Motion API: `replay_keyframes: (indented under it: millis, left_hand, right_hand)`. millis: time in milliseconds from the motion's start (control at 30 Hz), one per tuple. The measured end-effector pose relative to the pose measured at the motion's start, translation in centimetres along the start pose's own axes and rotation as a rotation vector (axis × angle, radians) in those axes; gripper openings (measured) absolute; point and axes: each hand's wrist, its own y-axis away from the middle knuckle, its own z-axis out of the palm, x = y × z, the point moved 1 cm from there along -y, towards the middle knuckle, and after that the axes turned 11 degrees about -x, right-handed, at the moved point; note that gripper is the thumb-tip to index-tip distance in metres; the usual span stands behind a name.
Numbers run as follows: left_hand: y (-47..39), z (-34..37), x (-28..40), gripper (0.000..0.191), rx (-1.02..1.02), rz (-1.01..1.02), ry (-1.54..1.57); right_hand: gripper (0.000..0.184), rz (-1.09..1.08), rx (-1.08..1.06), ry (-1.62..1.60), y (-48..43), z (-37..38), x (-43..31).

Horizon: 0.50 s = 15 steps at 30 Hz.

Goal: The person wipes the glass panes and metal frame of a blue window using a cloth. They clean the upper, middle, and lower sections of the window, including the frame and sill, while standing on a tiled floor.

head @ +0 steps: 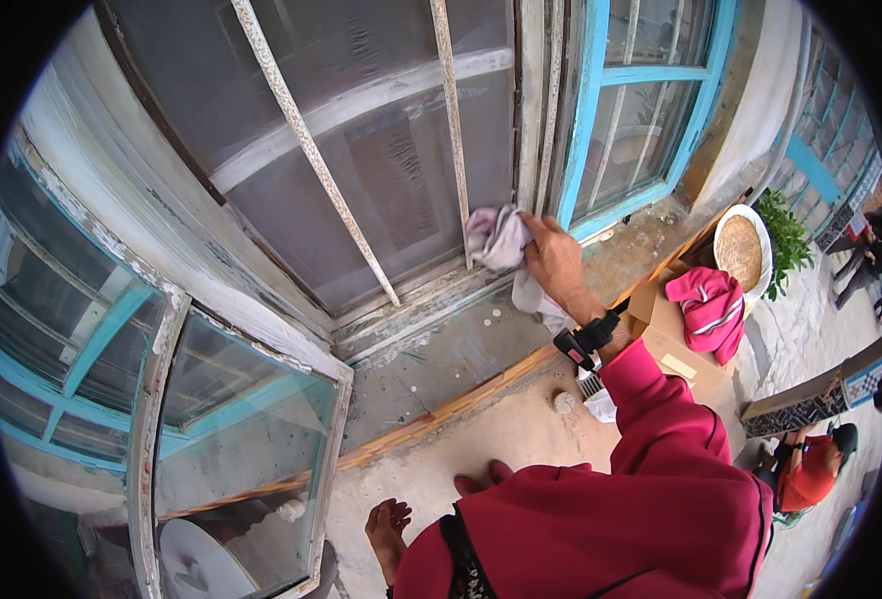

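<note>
My right hand (557, 258) grips a bunched, pale pinkish cloth (498, 238) at the lower right corner of a barred window. The cloth lies against the foot of a rusty white metal bar (452, 120). Below it, a second whitish cloth (537, 301) rests on the sill (441, 359), partly hidden by my wrist. My left hand (388, 524) hangs low near my body, fingers loosely curled, with nothing seen in it. Behind the bars are a dusty pane or screen (381, 180) and a worn white frame.
An open casement (329, 479) juts out at left; a turquoise sash (583, 127) stands at right. Beyond the sill are a cardboard box (662, 329) with a pink garment (707, 311), a round basket (741, 247) and a plant (782, 239). A person in red (808, 475) sits at lower right.
</note>
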Motion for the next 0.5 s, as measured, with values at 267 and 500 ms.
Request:
replay_keyframes:
  millis: [267,500]
  left_hand:
    - [-2.0,0.6,1.2,0.029,-0.109,-0.035,-0.032]
    - [-2.9,-0.7,1.7,0.030,-0.126,-0.020,-0.034]
  right_hand:
    - [0.043,-0.362,0.819,0.050,-15.4,-16.6,-7.2]
    - [0.054,-0.031,0.626,0.400,-18.6,-10.0,-7.1]
